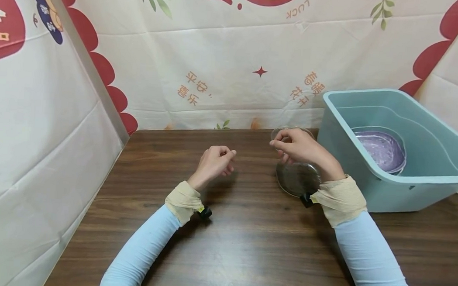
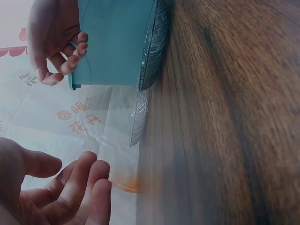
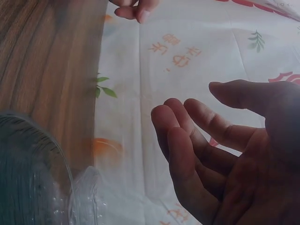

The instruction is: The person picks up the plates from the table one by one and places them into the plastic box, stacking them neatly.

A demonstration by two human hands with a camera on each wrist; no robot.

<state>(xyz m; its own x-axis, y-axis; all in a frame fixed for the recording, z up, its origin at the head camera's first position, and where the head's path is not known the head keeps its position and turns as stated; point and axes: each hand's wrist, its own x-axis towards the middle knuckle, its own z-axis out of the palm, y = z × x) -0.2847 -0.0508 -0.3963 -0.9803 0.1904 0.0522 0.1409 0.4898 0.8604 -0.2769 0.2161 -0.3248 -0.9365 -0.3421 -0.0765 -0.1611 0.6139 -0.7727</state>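
My left hand hovers above the middle of the table, its fingers loosely bent and holding nothing. Bent in much the same way and also empty, my right hand is above two shallow see-through plastic dishes. The nearer dish looks dark and lies beside the tub; its ridged side shows in the left wrist view. Partly hidden behind the right hand is a second, clear dish at the table's back edge. Neither hand appears to touch a dish, and the right wrist view shows a gap between thumb and fingers.
A large blue-green plastic tub stands on the right of the table. Inside it sits a clear container with something purple. Patterned white cloth hangs behind the wooden table and along its left side.
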